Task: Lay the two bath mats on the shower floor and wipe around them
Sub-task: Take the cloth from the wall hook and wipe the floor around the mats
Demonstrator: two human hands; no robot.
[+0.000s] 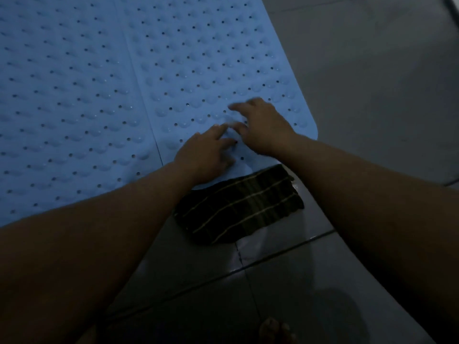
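1. Two blue bath mats lie flat on the grey tiled shower floor [360,83], side by side with their long edges touching; we call them the left mat [62,95] and the right mat [211,58].
2. Both mats carry rows of raised bumps and small dark holes.
3. We rest our left hand [203,152] on the near end of the right mat, its fingers extended against the surface and holding nothing.
4. Our right hand [263,125] lies just beyond it on the same mat, near the mat's rounded near-right corner, fingers spread flat and somewhat blurred, grasping nothing.
5. One dark striped cloth [238,207] lies on the floor touching the right mat's near edge, between our two forearms.
6. Toes of a bare foot [275,328] show at the floor's near edge.
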